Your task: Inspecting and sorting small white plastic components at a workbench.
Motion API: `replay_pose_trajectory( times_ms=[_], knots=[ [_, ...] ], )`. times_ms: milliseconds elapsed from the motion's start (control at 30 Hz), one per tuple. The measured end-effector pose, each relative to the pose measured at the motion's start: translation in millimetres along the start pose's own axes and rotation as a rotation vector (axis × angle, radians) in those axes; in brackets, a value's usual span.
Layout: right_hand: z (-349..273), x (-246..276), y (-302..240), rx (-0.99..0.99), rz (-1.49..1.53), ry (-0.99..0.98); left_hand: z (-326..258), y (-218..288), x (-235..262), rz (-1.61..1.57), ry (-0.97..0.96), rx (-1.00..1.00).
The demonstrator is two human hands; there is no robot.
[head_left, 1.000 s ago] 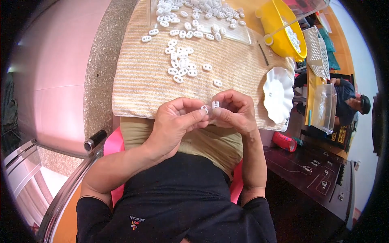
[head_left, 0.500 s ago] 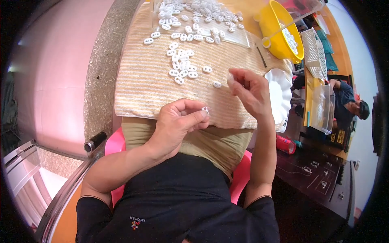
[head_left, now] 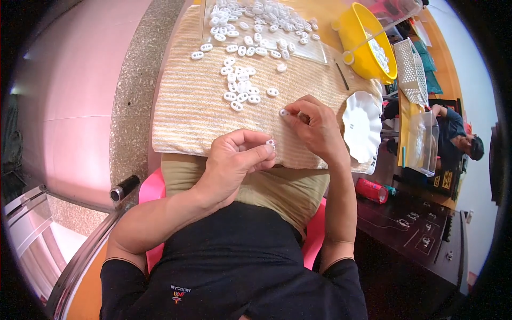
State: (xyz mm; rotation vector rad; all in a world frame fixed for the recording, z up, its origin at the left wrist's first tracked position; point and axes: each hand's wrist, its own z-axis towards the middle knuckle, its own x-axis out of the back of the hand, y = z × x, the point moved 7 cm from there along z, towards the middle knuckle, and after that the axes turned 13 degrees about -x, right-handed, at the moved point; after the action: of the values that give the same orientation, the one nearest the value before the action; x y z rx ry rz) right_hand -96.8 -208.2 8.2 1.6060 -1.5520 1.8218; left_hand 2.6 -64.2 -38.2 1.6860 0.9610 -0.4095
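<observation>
Near the towel's front edge, my left hand (head_left: 237, 157) pinches a small white oval two-hole plastic piece (head_left: 270, 143) between thumb and fingertips. To its right and a little farther off, my right hand (head_left: 314, 125) has its thumb and fingertips closed on another white two-hole piece (head_left: 284, 112) at the towel; the far part of that piece shows past the fingers. A lone two-hole piece (head_left: 272, 92) lies just beyond. Left of it several more pieces (head_left: 242, 86) are grouped on the striped towel (head_left: 184, 114). One piece (head_left: 281, 68) lies apart, short of the clear tray.
A clear tray (head_left: 314, 54) heaped with white pieces stands at the far side. At right are a white scalloped dish (head_left: 362, 128), a dark thin stick (head_left: 342, 76) and a yellow basket (head_left: 354, 37) holding white pieces. Another person (head_left: 456, 136) sits farther right beside a clear bin (head_left: 422, 144).
My right hand has let go of a whitish piece, now lying farther up the towel, and has come down left onto the piece nearest it. My left hand keeps its hold.
</observation>
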Motion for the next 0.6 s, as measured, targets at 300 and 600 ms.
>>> replay_pose_trajectory(
  times_ms=[300,600],
  knots=[
    [-9,-1,-6,0.038,-0.031,0.074,2,-1,0,-0.003,-0.009,-0.029],
    [-19,-2,-12,0.156,-0.068,0.138,2,-1,2,-0.009,-0.013,-0.042]
  ],
)
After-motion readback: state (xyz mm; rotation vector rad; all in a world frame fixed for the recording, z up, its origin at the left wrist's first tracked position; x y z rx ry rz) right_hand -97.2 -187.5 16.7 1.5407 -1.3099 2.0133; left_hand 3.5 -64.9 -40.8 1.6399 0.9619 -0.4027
